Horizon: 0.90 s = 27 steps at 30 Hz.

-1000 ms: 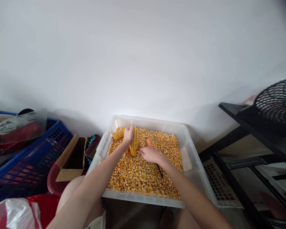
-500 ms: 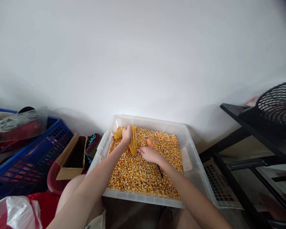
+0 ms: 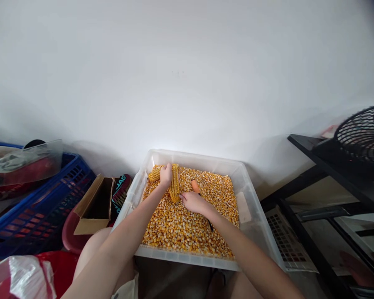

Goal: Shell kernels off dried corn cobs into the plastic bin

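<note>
My left hand (image 3: 166, 174) is wrapped round an ear of dried corn (image 3: 174, 186), which lies lengthwise over the loose kernels. Another ear of corn (image 3: 154, 175) rests just left of that hand. At the near end of the held ear, my right hand (image 3: 193, 202) has its fingers pinched together, their tips against the ear's side. Partly hidden under the right hand is a tool with an orange handle (image 3: 195, 186) and a thin dark shaft. Yellow and white corn kernels (image 3: 187, 234) cover the bottom of a translucent plastic bin (image 3: 258, 216).
Left of the bin stand an opened cardboard box (image 3: 93, 226), a dark patterned item (image 3: 121, 192) with lettering and a blue crate (image 3: 28, 224). A black fan (image 3: 363, 133) sits on a black rack (image 3: 318, 216) at right. Behind the bin rises a white wall (image 3: 187, 83).
My right fingertips have shifted very slightly at the ear's near end. My left hand and the ear stay in place.
</note>
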Motion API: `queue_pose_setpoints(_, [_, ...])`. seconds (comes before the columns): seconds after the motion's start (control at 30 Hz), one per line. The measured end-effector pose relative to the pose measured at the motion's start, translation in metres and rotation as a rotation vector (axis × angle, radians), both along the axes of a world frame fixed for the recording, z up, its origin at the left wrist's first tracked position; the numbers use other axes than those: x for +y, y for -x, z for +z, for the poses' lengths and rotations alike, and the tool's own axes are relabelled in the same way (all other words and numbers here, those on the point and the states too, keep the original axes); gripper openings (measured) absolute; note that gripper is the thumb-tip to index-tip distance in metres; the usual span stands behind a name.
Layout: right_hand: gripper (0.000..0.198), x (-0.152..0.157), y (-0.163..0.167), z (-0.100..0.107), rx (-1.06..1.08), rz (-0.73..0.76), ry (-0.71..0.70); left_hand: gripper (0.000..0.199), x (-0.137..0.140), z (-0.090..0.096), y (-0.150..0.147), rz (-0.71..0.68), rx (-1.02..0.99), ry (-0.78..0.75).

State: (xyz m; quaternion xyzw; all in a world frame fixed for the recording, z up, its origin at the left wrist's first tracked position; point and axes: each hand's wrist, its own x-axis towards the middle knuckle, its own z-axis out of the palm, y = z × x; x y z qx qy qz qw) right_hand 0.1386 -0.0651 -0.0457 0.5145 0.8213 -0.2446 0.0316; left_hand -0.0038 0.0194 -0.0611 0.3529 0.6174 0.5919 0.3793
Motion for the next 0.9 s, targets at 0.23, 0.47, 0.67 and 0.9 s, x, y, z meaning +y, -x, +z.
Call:
queue_pose_setpoints(0.23, [0.04, 0.001, 0.006, -0.008, 0.047, -0.082, 0.079, 0.03, -0.002, -0.002, -0.008, -0.033, 0.065, -0.011])
queue_pose_setpoints(0.47, [0.035, -0.006, 0.005, -0.008, 0.04, -0.076, 0.002, 0.027, -0.004, -0.001, -0.008, -0.015, 0.009, -0.008])
queue_pose_setpoints(0.67, [0.033, -0.011, 0.005, -0.006, 0.044, -0.082, -0.023, 0.029, -0.006, 0.004, -0.011, -0.037, 0.056, -0.015])
queue_pose_setpoints(0.9, [0.041, 0.002, 0.008, -0.017, 0.115, -0.094, 0.097, 0.029, -0.009, 0.004, -0.021, -0.106, 0.106, -0.056])
